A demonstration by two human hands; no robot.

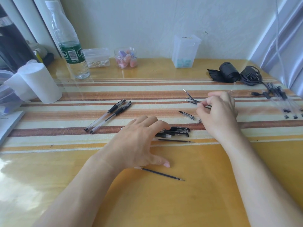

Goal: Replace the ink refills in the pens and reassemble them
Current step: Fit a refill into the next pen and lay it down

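Observation:
My right hand pinches a thin black refill at a small pile of refills on the striped mat. My left hand lies flat with straight fingers over a bunch of black pens in the middle. A loose refill lies just in front of those pens. Another refill rests near my left thumb. A pen front part and a small tip piece lie between my hands. Two assembled pens lie side by side at the left.
A water bottle, a white paper roll, clear boxes, a jar of erasers and a tall clear container stand along the back. A black roll, a cable and several more pens lie at the right.

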